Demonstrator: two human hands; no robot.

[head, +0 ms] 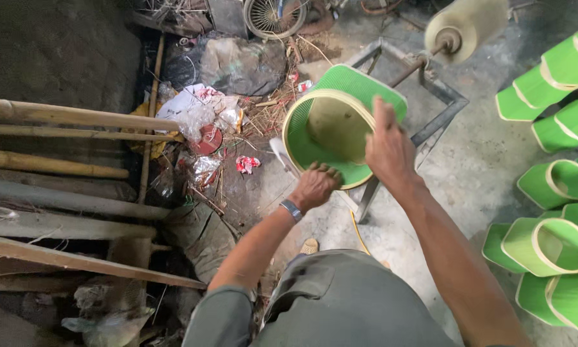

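A green woven basket [315, 149] with a pale bamboo rim is held tilted in front of me, its opening facing up toward me. My left hand [315, 185] grips the near lower rim, a band on the wrist. My right hand [388, 149] grips the right side of the rim, fingers over the edge. The basket's base points toward a spinning cylinder [464, 26] on a metal stand [443, 96].
Stacks of finished green baskets [552, 186] lie at the right. Bamboo poles [64, 115] and planks run along the left. Plastic litter [202, 112], a dark bag [244, 64] and a wheel [273, 16] sit beyond. Concrete floor lies around the stand.
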